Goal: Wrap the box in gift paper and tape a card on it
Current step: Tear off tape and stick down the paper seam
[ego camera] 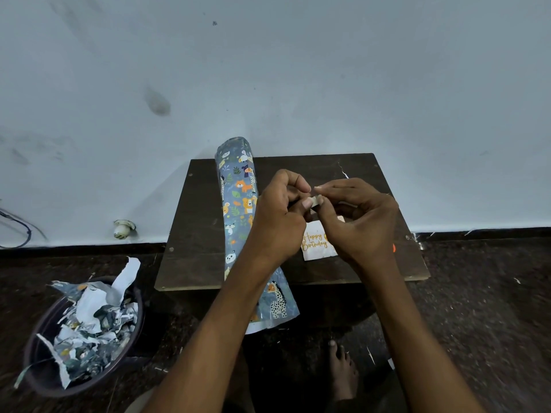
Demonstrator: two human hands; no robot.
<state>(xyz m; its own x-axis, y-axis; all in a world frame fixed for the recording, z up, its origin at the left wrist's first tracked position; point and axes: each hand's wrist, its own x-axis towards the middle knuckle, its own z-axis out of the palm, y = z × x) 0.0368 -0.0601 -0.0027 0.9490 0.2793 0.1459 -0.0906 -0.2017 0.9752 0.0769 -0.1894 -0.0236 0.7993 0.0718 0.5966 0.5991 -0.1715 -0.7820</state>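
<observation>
A roll of blue gift paper [238, 204] printed with animals lies lengthwise across the small dark table [193, 234], its near end hanging over the front edge. A white "Happy Birthday" card [313, 248] lies flat on the table, partly hidden under my hands. Above the card, my left hand [280, 216] and my right hand [357, 219] meet, and both pinch a small pale piece of tape [316, 200] between fingertips. No box is in view.
A dark round bin [83, 338] full of torn gift-paper scraps stands on the floor at the lower left. A pale wall rises right behind the table. My bare foot [343, 371] rests on the dark speckled floor under the table's front edge.
</observation>
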